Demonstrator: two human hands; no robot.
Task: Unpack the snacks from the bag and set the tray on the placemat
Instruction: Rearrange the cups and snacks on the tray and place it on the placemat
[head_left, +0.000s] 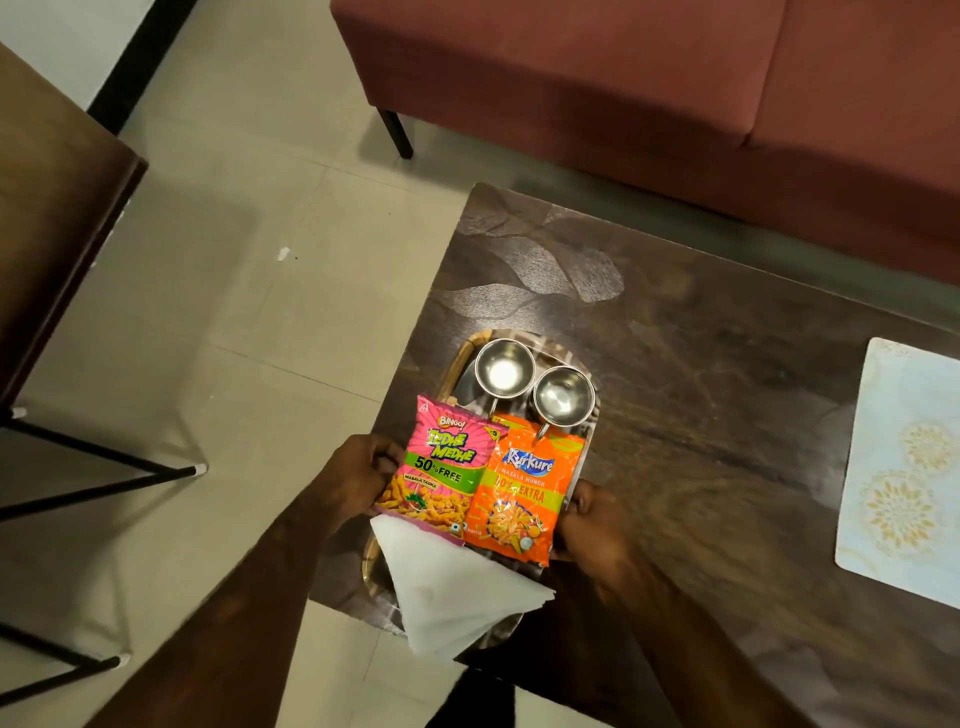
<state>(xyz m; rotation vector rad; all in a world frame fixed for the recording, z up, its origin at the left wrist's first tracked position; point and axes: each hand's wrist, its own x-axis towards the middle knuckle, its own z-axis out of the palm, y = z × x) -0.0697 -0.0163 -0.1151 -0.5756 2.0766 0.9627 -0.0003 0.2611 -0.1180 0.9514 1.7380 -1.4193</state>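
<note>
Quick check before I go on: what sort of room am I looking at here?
Most likely a home living room: a maroon sofa stands behind a low dark wooden table on a tiled floor, with a placemat laid for serving.

Both hands (358, 478) hold the loaded tray (462, 364).

**Loaded tray at the table's near-left corner**

The tray (462, 358) is oblong with a wooden rim, partly overhanging the dark table's corner. On it lie two snack packets side by side, face up: a pink Bingo packet (441, 467) on the left, an orange Kurkure packet (524, 499) on the right, its edge tucked under the pink one. Two steel cups (504, 369) stand upright at the far end, touching. A folded white napkin (457, 587) covers the near end. The pale patterned placemat (904, 467) lies well apart, at the right edge.
</note>
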